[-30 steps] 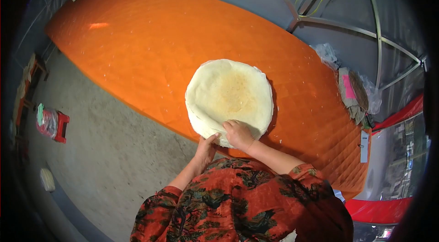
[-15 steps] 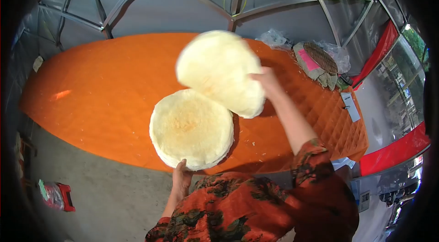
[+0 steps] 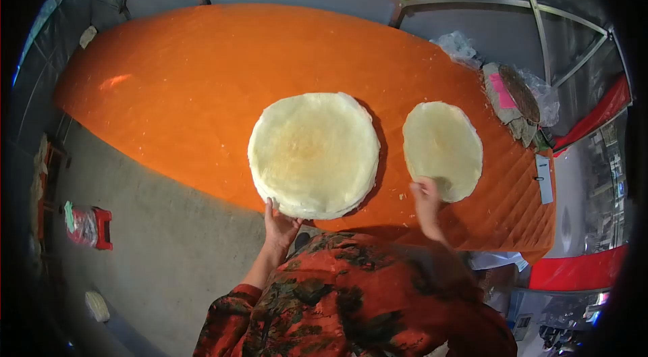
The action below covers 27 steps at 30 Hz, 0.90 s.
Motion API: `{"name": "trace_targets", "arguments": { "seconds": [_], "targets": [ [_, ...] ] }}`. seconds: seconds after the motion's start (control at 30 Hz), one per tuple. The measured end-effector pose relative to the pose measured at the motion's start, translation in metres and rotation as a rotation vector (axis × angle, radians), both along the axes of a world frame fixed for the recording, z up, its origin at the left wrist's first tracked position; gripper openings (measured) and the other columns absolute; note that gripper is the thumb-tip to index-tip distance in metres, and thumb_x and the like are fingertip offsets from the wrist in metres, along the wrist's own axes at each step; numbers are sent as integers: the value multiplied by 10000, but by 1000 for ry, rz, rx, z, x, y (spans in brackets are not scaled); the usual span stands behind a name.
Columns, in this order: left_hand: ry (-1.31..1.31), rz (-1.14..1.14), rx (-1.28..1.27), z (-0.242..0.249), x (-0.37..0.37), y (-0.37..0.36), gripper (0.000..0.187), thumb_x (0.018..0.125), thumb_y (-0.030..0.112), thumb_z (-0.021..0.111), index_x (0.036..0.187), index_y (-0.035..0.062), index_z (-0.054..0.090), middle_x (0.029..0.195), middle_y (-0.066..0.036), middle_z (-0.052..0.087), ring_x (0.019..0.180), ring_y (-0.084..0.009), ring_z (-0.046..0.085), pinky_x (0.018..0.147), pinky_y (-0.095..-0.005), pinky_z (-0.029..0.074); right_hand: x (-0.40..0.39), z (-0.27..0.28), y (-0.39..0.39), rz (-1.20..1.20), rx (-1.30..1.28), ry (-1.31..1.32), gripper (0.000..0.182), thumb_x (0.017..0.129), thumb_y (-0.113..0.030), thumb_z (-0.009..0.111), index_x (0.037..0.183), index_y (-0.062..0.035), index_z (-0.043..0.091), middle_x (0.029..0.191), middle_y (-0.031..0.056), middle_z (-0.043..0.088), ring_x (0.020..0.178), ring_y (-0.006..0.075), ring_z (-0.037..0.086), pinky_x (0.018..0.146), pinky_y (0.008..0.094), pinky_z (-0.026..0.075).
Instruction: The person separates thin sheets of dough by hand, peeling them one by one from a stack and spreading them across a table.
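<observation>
A thick stack of round, pale flat sheets (image 3: 314,154) lies on the orange quilted cloth (image 3: 189,87), near its front edge. My left hand (image 3: 279,225) is at the stack's lower left rim, thumb up against the edge, its fingers apart. To the right of the stack, a single pale round sheet (image 3: 443,148) lies flat on the cloth. My right hand (image 3: 425,194) is at the lower left edge of that sheet; its fingers are blurred, and whether they pinch the rim is unclear.
At the back right are crumpled clear plastic (image 3: 457,48), a grey cloth bundle (image 3: 503,97) with a pink piece, and a brown round mat (image 3: 520,95). A white-grey strip (image 3: 543,179) lies at the right edge. A red stool (image 3: 102,228) stands on the floor at left.
The sheet in my right hand has moved right and down, from above the stack onto the cloth. My left hand stays at the stack's rim. The camera view has shifted.
</observation>
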<state>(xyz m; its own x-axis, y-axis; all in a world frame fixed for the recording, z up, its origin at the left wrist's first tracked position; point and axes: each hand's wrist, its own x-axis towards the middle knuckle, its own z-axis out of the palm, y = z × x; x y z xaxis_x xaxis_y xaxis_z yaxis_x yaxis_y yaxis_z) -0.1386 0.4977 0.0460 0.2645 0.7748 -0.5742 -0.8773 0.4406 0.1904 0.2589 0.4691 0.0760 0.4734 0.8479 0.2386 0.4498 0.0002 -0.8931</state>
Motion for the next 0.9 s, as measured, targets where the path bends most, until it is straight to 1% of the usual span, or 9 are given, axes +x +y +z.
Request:
{"name": "trace_targets", "arguments": {
  "seconds": [0.03, 0.07, 0.17, 0.27, 0.37, 0.57, 0.7, 0.83, 0.9],
  "targets": [
    [1, 3, 11, 1, 1, 1, 723, 866, 638, 505, 1341, 96, 445, 1333, -111, 514, 1171, -284, 527, 910, -416, 484, -54, 38, 13, 272, -221, -28, 226, 843, -85, 670, 1050, -20, 609, 1024, 69, 633, 873, 146, 606, 792, 301, 505],
    [6, -13, 38, -2, -2, 0, 728, 867, 640, 503, 1344, 94, 442, 1344, -118, 502, 1186, -290, 513, 924, -426, 480, -92, 22, 29, 485, -160, -9, 266, 837, -109, 686, 1075, -23, 606, 1085, 90, 622, 960, 193, 610, 852, 328, 496],
    [-45, -15, 59, -3, -5, 0, 722, 868, 639, 504, 1337, 94, 450, 1337, -115, 505, 1188, -292, 510, 927, -428, 476, -189, 50, 55, 880, 8, -518, 439, 791, -293, 725, 1142, -54, 613, 1203, 130, 572, 1205, 296, 496, 1034, 406, 384],
    [-56, -16, 69, -10, -8, -3, 698, 866, 625, 521, 1314, 92, 471, 1294, -113, 526, 1160, -283, 527, 926, -414, 478, -220, 37, 66, 896, -34, -798, 510, 770, -353, 730, 1166, -55, 613, 1256, 119, 557, 1233, 295, 475, 1059, 409, 362],
    [-113, -11, 96, -7, -11, -4, 599, 857, 494, 619, 1269, 79, 488, 1241, -104, 553, 1129, -256, 544, 929, -392, 487, -206, 15, 85, 1056, -88, -641, 497, 771, -339, 722, 1142, -27, 613, 1322, 131, 517, 1255, 293, 451, 1063, 403, 361],
    [46, -174, 117, -34, -20, -3, 428, 845, 245, 663, 1214, 104, 497, 1184, -75, 571, 1103, -213, 551, 916, -346, 480, -205, 30, 104, 1106, -172, -520, 336, 816, -173, 640, 1107, -6, 627, 1169, 166, 609, 1122, 340, 553, 964, 399, 444],
    [93, -234, 17, 13, -16, 8, 530, 863, 246, 627, 1314, 51, 428, 1243, -113, 551, 1116, -285, 534, 910, -511, 454, -217, 32, 94, 996, -117, -666, 293, 804, -63, 583, 1087, 10, 613, 1156, 156, 616, 1084, 305, 577, 941, 396, 463],
    [202, -133, 99, -7, 3, 9, 525, 892, 206, 590, 1350, 44, 389, 1275, -124, 522, 1166, -322, 500, 920, -512, 441, -226, 18, 87, 962, -168, -819, 278, 782, -38, 557, 1051, -8, 622, 1067, 150, 641, 983, 267, 619, 867, 397, 490],
    [226, -103, 79, -16, 6, 12, 491, 904, 197, 574, 1335, 39, 400, 1278, -132, 519, 1172, -335, 497, 928, -515, 437, -220, 54, 115, 916, -339, -741, 146, 825, -46, 553, 920, -29, 664, 906, 107, 671, 854, 227, 633, 785, 362, 493]
  ]
}}
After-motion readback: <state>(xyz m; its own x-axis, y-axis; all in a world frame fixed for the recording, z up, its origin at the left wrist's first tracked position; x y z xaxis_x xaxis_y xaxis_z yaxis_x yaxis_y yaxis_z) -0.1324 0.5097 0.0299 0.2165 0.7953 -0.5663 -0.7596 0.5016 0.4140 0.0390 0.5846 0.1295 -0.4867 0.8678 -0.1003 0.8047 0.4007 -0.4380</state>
